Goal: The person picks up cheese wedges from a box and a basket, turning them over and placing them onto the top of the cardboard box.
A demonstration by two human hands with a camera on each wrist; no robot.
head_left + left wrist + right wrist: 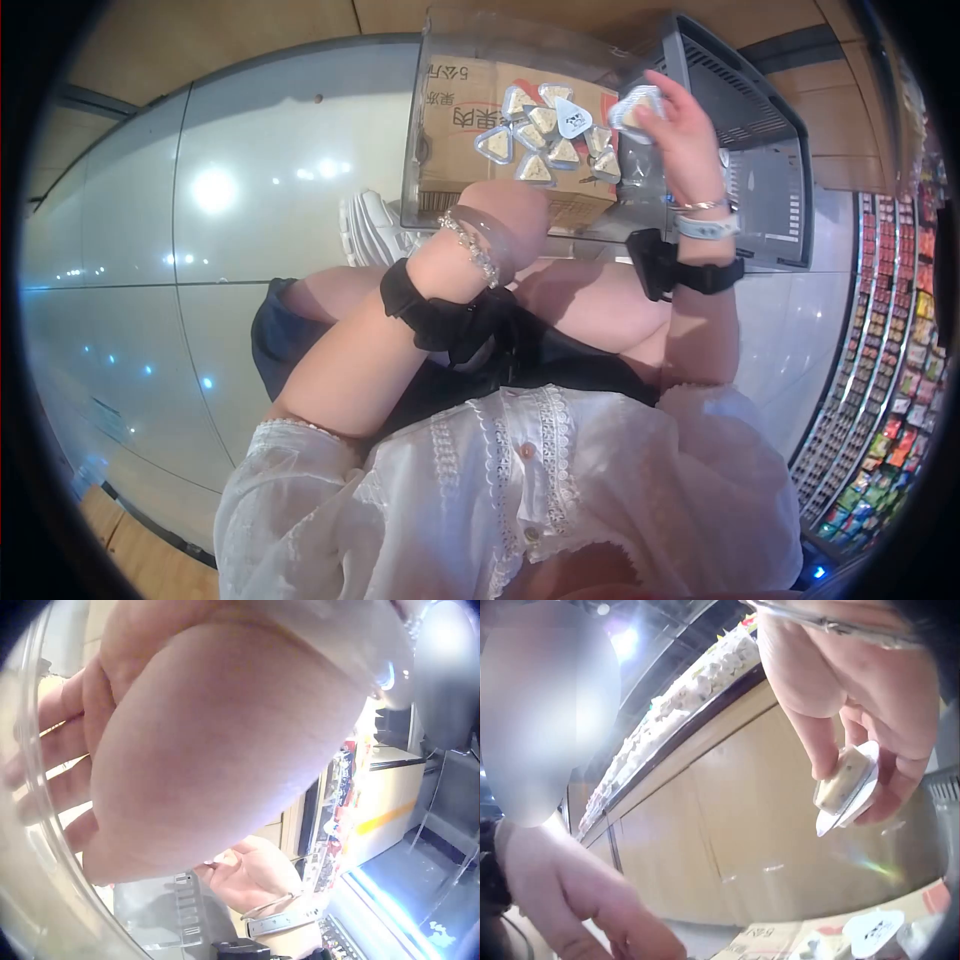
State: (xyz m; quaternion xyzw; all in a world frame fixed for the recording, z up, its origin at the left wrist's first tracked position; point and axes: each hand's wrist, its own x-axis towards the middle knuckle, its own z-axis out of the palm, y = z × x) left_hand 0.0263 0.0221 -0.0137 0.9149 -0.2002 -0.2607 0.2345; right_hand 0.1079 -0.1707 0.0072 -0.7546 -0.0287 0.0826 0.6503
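My right hand (690,145) pinches a small triangular pudding-like cup (847,784) between thumb and fingers. This cup has clear sides, pale speckled contents and a white lid. It is held above the right side of a clear plastic bin (412,170). Inside the bin, printed cardboard (447,150) bears several similar cups. One of them shows its white lid (574,118) with a dark picture; others show their pale contents. My left hand (510,215) is at the bin's near wall, holding nothing visible. In the left wrist view its fingers (67,742) extend loosely behind the clear wall.
A grey slatted crate (770,180) stands right of the bin. Wooden cabinet panels (675,832) rise behind, topped by heaped goods. Shelves of packaged goods (880,380) line the far right. A white shoe (372,228) and bent legs are close to the bin on the tiled floor (120,190).
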